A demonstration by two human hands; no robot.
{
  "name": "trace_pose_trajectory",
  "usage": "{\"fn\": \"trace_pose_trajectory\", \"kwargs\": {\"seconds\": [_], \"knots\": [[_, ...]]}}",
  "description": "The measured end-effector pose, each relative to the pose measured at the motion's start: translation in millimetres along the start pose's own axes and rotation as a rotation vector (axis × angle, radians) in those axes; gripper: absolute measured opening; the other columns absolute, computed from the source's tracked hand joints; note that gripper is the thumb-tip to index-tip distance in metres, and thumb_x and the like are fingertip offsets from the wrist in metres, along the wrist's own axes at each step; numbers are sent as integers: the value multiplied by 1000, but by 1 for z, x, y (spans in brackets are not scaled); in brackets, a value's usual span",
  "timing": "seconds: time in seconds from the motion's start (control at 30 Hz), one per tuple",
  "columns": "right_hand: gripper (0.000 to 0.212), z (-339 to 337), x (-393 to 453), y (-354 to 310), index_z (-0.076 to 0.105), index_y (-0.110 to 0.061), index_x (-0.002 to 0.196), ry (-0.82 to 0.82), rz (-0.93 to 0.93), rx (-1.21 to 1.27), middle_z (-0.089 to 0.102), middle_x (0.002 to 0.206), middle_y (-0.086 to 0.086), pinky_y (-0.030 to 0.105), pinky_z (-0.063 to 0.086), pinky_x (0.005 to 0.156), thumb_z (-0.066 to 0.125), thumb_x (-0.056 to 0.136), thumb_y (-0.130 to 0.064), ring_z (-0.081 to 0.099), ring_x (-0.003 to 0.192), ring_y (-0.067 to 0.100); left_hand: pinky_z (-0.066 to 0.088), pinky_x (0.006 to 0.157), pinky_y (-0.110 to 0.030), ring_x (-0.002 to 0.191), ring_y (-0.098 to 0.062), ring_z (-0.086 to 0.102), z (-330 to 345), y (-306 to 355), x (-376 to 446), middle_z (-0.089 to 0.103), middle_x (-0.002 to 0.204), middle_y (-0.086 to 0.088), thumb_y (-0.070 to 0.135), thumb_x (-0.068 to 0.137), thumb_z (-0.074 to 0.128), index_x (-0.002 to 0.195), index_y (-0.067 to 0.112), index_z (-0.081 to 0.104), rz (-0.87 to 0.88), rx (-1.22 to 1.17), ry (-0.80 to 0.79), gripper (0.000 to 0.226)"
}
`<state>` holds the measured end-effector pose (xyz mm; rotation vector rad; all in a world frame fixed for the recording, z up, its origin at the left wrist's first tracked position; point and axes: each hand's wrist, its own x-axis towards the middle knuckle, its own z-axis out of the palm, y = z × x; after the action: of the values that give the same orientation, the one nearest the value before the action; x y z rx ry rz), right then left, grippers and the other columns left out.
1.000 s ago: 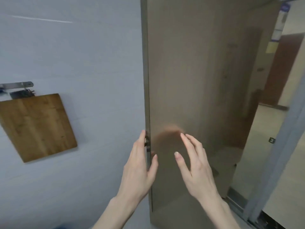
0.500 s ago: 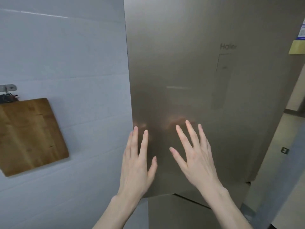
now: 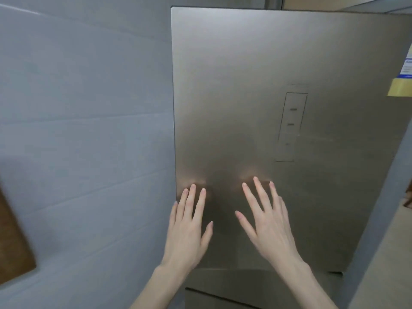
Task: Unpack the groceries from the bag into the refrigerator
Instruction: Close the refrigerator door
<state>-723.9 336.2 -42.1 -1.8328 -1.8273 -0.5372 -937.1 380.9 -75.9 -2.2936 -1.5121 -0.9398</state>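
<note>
The refrigerator's upper door is a tall brushed bronze panel that fills the middle and right of the view, seen face on, its inside hidden. My left hand lies flat with straight fingers near the door's left edge. My right hand is spread flat on the door just to the right of it. Both hands hold nothing. A narrow control panel is set into the door above my right hand. No bag or groceries are in view.
A pale grey tiled wall runs along the left. A wooden cutting board hangs on it at the far left edge. A lower refrigerator door sits beneath my wrists. Stickers show at the right edge.
The upper door has swung from nearly edge-on to flat against the refrigerator front. My left hand left the door's edge and both hands now press flat on its face.
</note>
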Motion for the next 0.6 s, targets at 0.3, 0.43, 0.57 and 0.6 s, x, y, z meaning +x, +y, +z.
{"fn": "trace_pose_trajectory", "kwargs": {"seconds": [0.3,0.43,0.57,0.6], "knots": [[72,21,36,17,12,-33,164,-41,57,-142,4,173,-4,54,21,124,34,103,-63,-1,160,30,21,126,-45,159,-23,6,54,-8,48,4,172,-4,46,100,47,163,25,3,53,-78,-70,80],[74,30,44,21,8,-33,164,-51,82,-174,0,173,-5,56,22,124,36,102,-62,-2,160,30,21,126,-45,159,-21,4,67,-7,62,1,172,-2,47,100,45,163,27,-2,49,-116,-87,81],[73,37,50,24,11,-32,164,-44,79,-218,-2,173,-4,58,24,122,31,102,-63,-4,159,31,23,125,-46,159,-23,-2,79,-6,69,-6,172,-4,47,100,47,163,27,-1,61,-127,-96,81],[73,39,51,25,12,-31,164,-38,76,-227,-2,173,-4,58,25,122,32,101,-63,-4,159,31,25,125,-46,159,-23,-3,81,-5,69,-6,172,-5,47,100,48,163,27,1,63,-122,-85,81]]}}
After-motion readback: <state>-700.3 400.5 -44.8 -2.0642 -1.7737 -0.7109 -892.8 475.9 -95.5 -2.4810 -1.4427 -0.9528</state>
